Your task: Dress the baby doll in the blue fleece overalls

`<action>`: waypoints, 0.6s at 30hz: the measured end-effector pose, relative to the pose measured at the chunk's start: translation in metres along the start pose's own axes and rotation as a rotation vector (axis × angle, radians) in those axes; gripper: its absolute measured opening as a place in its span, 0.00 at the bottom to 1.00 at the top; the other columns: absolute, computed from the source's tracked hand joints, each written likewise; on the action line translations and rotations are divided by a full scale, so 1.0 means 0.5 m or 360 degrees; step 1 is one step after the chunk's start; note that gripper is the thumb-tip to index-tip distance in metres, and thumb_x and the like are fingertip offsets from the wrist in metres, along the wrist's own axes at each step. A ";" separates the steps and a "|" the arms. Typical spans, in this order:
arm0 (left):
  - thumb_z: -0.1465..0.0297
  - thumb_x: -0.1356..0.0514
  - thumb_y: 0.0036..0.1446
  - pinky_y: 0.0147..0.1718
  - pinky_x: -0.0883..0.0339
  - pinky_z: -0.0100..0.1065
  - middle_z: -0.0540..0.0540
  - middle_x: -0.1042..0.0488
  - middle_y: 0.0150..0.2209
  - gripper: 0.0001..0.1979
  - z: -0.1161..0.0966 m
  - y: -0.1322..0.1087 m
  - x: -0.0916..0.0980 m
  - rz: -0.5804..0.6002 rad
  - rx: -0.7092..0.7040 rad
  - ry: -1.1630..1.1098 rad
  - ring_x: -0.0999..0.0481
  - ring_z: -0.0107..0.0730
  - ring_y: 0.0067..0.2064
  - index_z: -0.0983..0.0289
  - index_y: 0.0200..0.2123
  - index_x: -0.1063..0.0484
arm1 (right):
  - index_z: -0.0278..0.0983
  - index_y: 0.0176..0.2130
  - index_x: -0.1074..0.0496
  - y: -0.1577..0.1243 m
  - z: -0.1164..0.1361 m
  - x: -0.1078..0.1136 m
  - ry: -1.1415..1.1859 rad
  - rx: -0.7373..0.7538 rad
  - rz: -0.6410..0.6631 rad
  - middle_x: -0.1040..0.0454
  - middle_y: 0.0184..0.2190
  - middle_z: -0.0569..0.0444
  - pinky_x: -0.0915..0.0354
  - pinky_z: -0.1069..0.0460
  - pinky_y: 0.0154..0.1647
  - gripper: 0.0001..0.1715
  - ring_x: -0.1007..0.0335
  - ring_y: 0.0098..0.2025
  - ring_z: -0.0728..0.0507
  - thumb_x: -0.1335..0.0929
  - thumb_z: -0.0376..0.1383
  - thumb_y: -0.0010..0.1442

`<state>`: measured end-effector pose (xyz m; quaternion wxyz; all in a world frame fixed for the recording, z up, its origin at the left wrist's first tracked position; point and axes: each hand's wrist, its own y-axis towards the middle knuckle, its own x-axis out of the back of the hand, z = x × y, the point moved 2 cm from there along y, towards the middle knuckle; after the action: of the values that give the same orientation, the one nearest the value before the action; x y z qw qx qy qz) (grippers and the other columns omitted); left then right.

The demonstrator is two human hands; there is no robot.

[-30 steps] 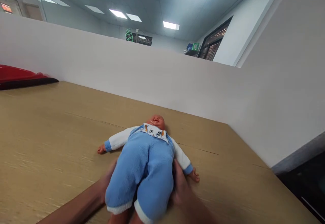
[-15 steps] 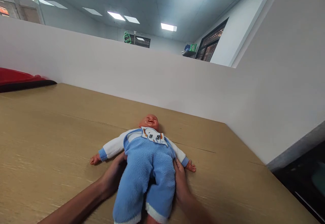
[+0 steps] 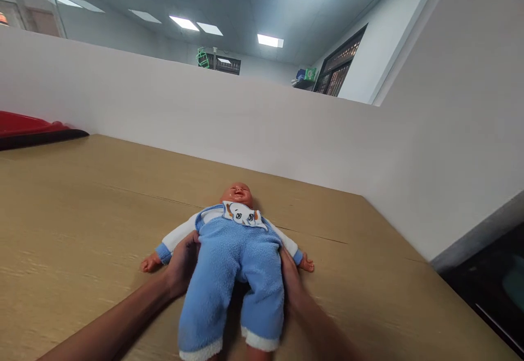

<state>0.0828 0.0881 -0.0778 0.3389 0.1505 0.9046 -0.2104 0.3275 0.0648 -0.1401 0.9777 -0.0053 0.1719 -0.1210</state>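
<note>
A baby doll (image 3: 235, 252) lies on its back on the wooden table, head away from me and arms spread to the sides. It wears fuzzy light-blue overalls with white cuffs, a white long-sleeved top and an animal-face patch (image 3: 244, 216) on the chest. My left hand (image 3: 183, 263) grips the doll at the left side of its waist, thumb on the blue cloth and the other fingers hidden behind it. On the opposite side, my right hand (image 3: 291, 279) clasps the waist, its fingertips tucked out of sight. The doll's feet run out of the bottom of view.
Beyond the wooden tabletop (image 3: 102, 208) stands a low white wall (image 3: 213, 115) with glass above. A red object with a black edge (image 3: 36, 129) sits at the far left. Past the table's right edge is a dark, glossy object (image 3: 491, 290).
The doll's legs have spread wider apart, and the right leg has shifted outward. Both hands stay at its waist, with my left thumb now higher. The view has shifted slightly.
</note>
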 end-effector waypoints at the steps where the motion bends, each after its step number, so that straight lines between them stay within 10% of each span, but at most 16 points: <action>1: 0.66 0.31 0.36 0.30 0.28 0.37 0.45 0.34 0.17 0.15 -0.003 0.003 -0.001 0.0026 0.0002 -0.0006 0.30 0.36 0.22 0.59 0.22 0.37 | 0.40 0.53 0.21 -0.003 0.004 -0.006 0.0041 -0.0009 0.0022 0.20 0.59 0.50 0.43 0.40 0.76 0.33 0.34 0.70 0.34 0.28 0.58 0.57; 9: 0.67 0.29 0.42 0.26 0.36 0.31 0.43 0.32 0.20 0.15 -0.027 0.056 0.030 0.0112 -0.0012 0.0091 0.32 0.31 0.23 0.60 0.24 0.35 | 0.44 0.37 0.24 -0.002 0.060 0.002 0.0144 0.0086 0.0155 0.17 0.42 0.55 0.36 0.41 0.67 0.16 0.27 0.60 0.33 0.30 0.42 0.45; 18: 0.64 0.32 0.47 0.39 0.29 0.38 0.47 0.28 0.22 0.12 -0.014 0.084 0.056 0.0213 0.0114 0.0162 0.22 0.44 0.32 0.60 0.31 0.31 | 0.46 0.47 0.29 0.028 0.031 -0.005 -0.0014 0.0109 -0.0026 0.18 0.48 0.54 0.40 0.39 0.70 0.22 0.32 0.65 0.34 0.29 0.48 0.52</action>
<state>0.0759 0.1313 -0.1039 0.3001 0.2333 0.9004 -0.2115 0.3338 0.0785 -0.1252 0.9770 0.0263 0.1633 -0.1347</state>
